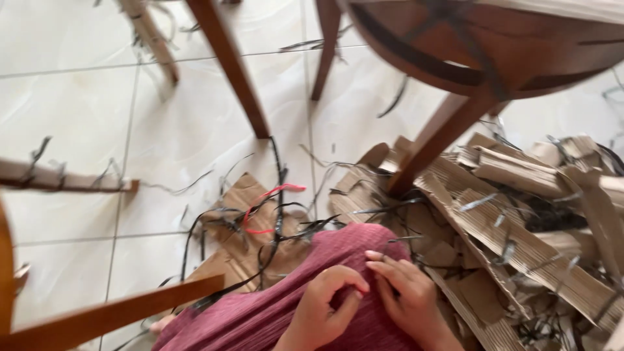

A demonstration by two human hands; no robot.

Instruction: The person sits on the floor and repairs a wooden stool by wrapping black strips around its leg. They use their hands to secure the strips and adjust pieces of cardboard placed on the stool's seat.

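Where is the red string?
In the head view, the red string lies on the white tiled floor, left of the middle, tangled with black strips over a flat cardboard piece, just beyond the person's dark red clothing.

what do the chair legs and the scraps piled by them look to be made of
Chair legs: likely wood with a smooth reddish-brown varnish, judging by the slight sheen. Scraps: corrugated cardboard, matte tan, with ribbed fluting showing on torn strips. Thin dark strips among them look like plastic strapping, though blurred.

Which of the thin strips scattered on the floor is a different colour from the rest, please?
The red strip, looped over the flat cardboard piece left of the hands; every other strip around it is black or dark.
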